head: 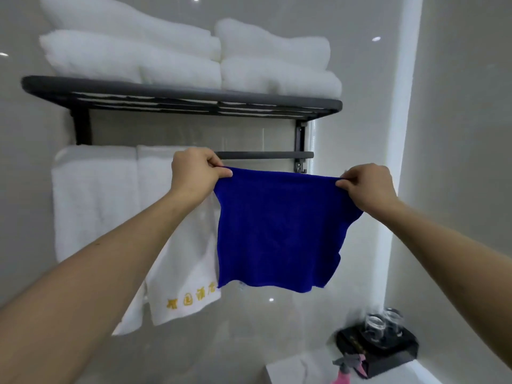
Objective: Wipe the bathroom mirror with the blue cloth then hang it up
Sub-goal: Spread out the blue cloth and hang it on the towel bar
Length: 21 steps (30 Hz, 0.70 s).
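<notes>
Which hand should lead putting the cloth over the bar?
Probably right. The right hand pinches the cloth corner below the bare stretch of bar. The left hand pinches the other corner beside the hanging white towels, so less room.

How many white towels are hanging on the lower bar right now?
2: one white towel at the bar's far left, another beside it with yellow lettering, partly behind the left hand and the blue cloth. More could be hidden behind the cloth.

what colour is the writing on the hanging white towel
Yellow-gold characters near the bottom edge of the white towel, seen in the head view.
</notes>
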Each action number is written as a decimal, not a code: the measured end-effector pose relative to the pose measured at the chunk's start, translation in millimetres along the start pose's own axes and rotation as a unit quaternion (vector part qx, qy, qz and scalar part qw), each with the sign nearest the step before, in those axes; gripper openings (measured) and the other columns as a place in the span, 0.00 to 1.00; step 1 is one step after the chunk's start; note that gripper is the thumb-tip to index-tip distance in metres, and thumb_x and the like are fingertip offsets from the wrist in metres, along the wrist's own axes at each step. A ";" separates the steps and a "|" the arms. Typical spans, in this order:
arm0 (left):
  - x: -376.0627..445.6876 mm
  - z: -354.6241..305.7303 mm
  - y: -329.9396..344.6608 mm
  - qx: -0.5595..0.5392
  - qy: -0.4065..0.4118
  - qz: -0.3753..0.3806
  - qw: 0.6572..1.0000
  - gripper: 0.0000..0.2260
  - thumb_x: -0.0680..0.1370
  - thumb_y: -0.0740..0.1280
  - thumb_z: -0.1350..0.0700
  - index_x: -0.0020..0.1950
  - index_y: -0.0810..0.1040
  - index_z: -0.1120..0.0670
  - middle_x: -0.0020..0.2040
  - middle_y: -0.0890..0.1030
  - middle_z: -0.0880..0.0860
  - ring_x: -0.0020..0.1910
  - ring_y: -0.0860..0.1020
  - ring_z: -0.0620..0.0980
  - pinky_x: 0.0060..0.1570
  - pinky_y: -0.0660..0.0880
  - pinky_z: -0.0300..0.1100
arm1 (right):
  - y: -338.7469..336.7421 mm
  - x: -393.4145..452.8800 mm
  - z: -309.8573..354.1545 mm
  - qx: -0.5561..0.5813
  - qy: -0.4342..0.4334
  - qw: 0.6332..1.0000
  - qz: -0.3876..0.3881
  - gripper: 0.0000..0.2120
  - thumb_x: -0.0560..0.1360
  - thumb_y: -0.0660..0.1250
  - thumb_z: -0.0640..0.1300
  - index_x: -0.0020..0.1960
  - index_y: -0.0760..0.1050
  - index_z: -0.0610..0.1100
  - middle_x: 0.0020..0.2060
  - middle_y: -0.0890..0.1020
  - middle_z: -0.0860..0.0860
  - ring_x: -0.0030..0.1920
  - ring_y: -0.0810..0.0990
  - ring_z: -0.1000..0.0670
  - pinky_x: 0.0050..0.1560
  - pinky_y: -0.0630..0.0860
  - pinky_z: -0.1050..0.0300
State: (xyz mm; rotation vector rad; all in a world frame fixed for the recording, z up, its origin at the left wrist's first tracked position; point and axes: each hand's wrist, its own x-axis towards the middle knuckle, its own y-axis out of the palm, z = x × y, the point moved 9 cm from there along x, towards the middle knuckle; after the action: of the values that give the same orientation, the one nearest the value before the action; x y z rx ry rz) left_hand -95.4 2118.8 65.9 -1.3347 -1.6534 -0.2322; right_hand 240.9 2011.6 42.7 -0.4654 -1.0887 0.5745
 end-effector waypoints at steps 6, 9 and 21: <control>45.4 -15.0 -2.9 0.001 0.051 -0.045 0.998 0.07 0.72 0.78 0.52 0.43 0.84 0.54 0.37 0.81 0.47 0.40 0.79 0.44 0.42 0.78 0.39 | -4.0 56.5 6.8 0.002 -0.010 0.999 -0.047 0.11 0.82 0.66 0.44 0.56 0.85 0.42 0.53 0.87 0.45 0.56 0.81 0.43 0.54 0.70 0.56; 63.6 -21.8 0.4 0.001 0.069 -0.060 0.996 0.07 0.75 0.76 0.54 0.49 0.86 0.56 0.40 0.81 0.48 0.43 0.80 0.48 0.45 0.79 0.43 | -1.0 82.2 8.0 0.010 -0.008 0.998 -0.059 0.11 0.82 0.66 0.45 0.57 0.85 0.42 0.54 0.86 0.45 0.57 0.81 0.42 0.54 0.69 0.57; 111.3 2.6 40.1 0.244 -0.018 0.045 0.969 0.07 0.80 0.70 0.51 0.50 0.81 0.55 0.48 0.81 0.54 0.47 0.79 0.53 0.45 0.78 0.47 | 51.5 140.9 18.9 0.041 -0.030 0.996 -0.067 0.12 0.82 0.65 0.46 0.61 0.84 0.47 0.52 0.86 0.43 0.52 0.82 0.41 0.47 0.73 0.55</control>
State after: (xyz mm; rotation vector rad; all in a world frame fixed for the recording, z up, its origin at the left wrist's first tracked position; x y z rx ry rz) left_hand -56.4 2208.2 132.8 -1.0346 -1.5444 0.2430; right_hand 261.7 2142.6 115.1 -0.3020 -1.1405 0.5148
